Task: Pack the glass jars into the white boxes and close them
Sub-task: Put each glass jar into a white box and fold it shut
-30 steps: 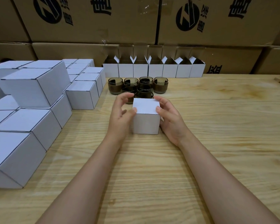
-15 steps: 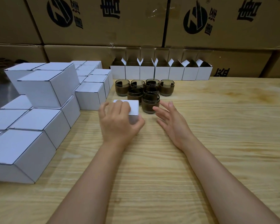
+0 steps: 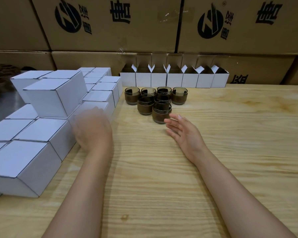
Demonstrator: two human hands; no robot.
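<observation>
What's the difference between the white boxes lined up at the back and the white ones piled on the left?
The back-row boxes stand open with their top flaps raised, while the left-hand boxes are shut flat. The back-row boxes form one single line in front of the brown cartons, whereas the left-hand boxes are stacked in layers. Both sets are plain white cardboard.

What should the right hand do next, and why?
Probably close the right hand round the nearest glass jar: its open fingers lie beside it, and a row of open white boxes waits behind, while the blurred left hand is at the closed boxes.
</observation>
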